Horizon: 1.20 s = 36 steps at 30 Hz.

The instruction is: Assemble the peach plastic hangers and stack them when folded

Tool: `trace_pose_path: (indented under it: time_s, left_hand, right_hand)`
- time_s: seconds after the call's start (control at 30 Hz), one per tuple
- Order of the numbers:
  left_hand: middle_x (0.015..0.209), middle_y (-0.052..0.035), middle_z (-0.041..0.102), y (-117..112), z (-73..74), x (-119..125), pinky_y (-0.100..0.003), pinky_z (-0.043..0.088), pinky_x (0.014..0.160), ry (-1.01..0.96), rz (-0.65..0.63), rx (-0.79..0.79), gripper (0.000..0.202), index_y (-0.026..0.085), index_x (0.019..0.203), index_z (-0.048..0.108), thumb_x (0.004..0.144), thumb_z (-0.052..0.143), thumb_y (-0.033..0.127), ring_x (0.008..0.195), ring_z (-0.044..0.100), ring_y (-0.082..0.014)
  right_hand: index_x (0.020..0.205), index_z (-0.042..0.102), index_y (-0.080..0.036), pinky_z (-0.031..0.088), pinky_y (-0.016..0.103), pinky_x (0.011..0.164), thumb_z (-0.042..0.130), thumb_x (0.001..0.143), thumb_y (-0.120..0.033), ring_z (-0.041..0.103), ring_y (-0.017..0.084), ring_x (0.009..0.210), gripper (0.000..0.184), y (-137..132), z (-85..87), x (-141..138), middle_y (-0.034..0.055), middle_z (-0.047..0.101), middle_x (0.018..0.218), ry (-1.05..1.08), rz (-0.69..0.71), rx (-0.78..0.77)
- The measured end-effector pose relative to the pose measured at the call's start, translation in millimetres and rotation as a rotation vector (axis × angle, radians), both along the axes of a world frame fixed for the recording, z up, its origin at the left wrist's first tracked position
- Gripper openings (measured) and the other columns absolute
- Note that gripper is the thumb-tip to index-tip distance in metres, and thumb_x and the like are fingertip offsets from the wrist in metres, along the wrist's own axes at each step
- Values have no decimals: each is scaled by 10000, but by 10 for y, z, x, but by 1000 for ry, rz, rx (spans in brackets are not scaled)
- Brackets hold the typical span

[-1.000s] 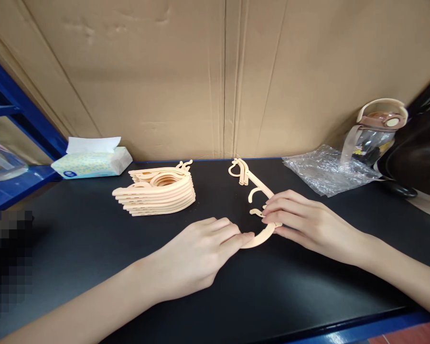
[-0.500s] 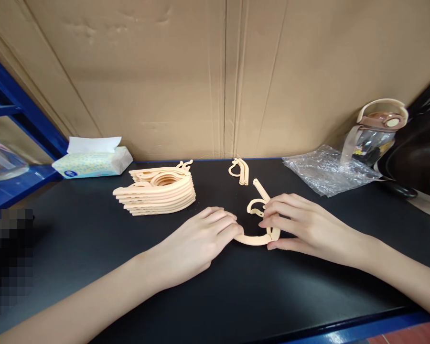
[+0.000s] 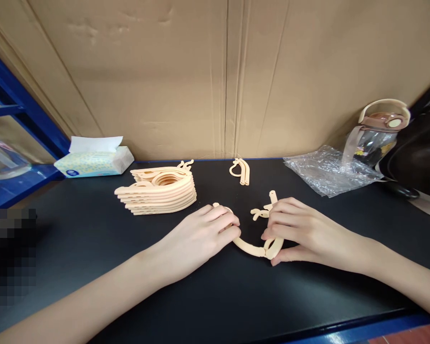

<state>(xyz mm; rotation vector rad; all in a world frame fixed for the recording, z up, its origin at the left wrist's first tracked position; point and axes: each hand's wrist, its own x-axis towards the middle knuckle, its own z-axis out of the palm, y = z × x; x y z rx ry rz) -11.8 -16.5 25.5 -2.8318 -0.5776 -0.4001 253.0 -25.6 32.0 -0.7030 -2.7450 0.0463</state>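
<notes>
A cream plastic folding hanger [image 3: 250, 248] lies between my hands low over the black table, its curved arm bowed toward me. My left hand [image 3: 212, 234] is closed round the left end of that arm, whose tip pokes out above the fingers. My right hand [image 3: 301, 231] grips the other side by the hinge, thumb below and fingers on top. Its hook part sticks out beyond the right fingers. Left of my hands sits a stack of folded cream hangers [image 3: 157, 191]. One more folded hanger [image 3: 244, 172] rests near the back edge.
At the back left is a tissue pack [image 3: 93, 161] beside a blue metal frame [image 3: 39, 129]. Crumpled clear plastic film [image 3: 326, 172] lies at the back right, partly in front of a drinking bottle [image 3: 376, 138]. Cardboard [image 3: 157, 81] stands behind the black table [image 3: 200, 306].
The hanger's hinge has moved a little toward me and its arms have spread wider apart. The hook has turned, and the left arm's tip now shows above my left fingers.
</notes>
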Motion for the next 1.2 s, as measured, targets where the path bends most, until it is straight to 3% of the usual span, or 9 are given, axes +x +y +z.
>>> trace_pose_path:
  time_s: [0.17,0.43,0.67,1.2]
  left_hand:
    - [1004,-50,643,-3,8,0,-299,486,802,-7,-7,6,326,152,994,616,895,367,-33,921,570,-188]
    - [1027,-32,633,-32,-2,-25,-254,448,598,6,17,10,312,159,981,583,831,407,-51,874,592,-173]
    - [1132,-40,622,-30,-10,-30,-278,508,679,-47,73,-19,253,160,1060,555,890,414,37,907,626,-176]
    - [1166,-49,577,-28,6,-41,-256,501,661,-130,78,-250,236,177,1055,574,950,368,130,863,638,-150]
  right_hand:
    - [994,654,-212,391,363,888,606,901,-392,574,187,916,208,0,10,5,15,659,877,-2,14,-27]
    - [1026,632,-204,373,382,917,563,933,-378,564,191,931,209,-8,16,-3,19,659,906,-8,29,-61]
    - [1048,626,-202,362,379,959,458,991,-234,559,181,949,180,-13,38,-8,17,667,926,-10,20,-16]
    - [1016,625,-180,364,366,937,517,966,-264,548,187,973,146,-44,57,-9,30,665,929,12,19,5]
